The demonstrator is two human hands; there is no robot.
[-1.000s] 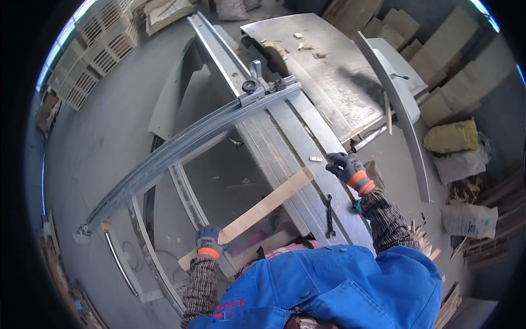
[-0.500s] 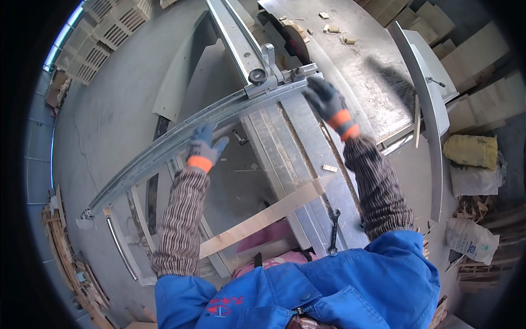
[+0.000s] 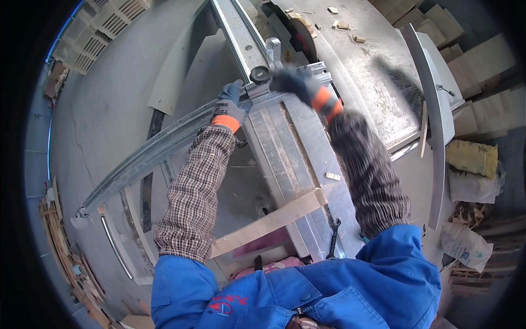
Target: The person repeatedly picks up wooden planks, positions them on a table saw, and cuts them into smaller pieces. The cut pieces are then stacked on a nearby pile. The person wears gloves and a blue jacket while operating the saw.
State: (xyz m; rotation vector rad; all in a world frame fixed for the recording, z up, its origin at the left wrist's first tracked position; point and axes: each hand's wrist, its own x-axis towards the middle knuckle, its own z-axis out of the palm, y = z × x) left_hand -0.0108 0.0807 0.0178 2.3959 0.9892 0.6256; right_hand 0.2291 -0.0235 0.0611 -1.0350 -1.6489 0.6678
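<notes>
A long metal fence (image 3: 148,148) crosses a sliding saw table (image 3: 268,142). My left hand (image 3: 230,107), in a grey-blue glove with an orange cuff, lies over the fence just left of a round black knob (image 3: 260,74); its fingers reach over the far side and the thumb stands apart. Blurred by motion, my right hand (image 3: 301,86) is beside the knob, at the foot of an upright metal stop (image 3: 274,52); its fingers cannot be made out. Nearer me, a wooden strip (image 3: 268,222) lies across the table, with an open-ended wrench (image 3: 333,239) beside it.
A dark saw blade guard (image 3: 301,38) stands beyond the fence. Wood offcuts (image 3: 343,26) lie on the far tabletop (image 3: 361,77). A curved metal panel (image 3: 430,126) borders the right side, with sacks (image 3: 471,159) beyond it. Planks (image 3: 68,252) lie on the left floor.
My left hand has moved right along the fence towards the knob. My right hand has swung left from the fence's right end to beside the knob.
</notes>
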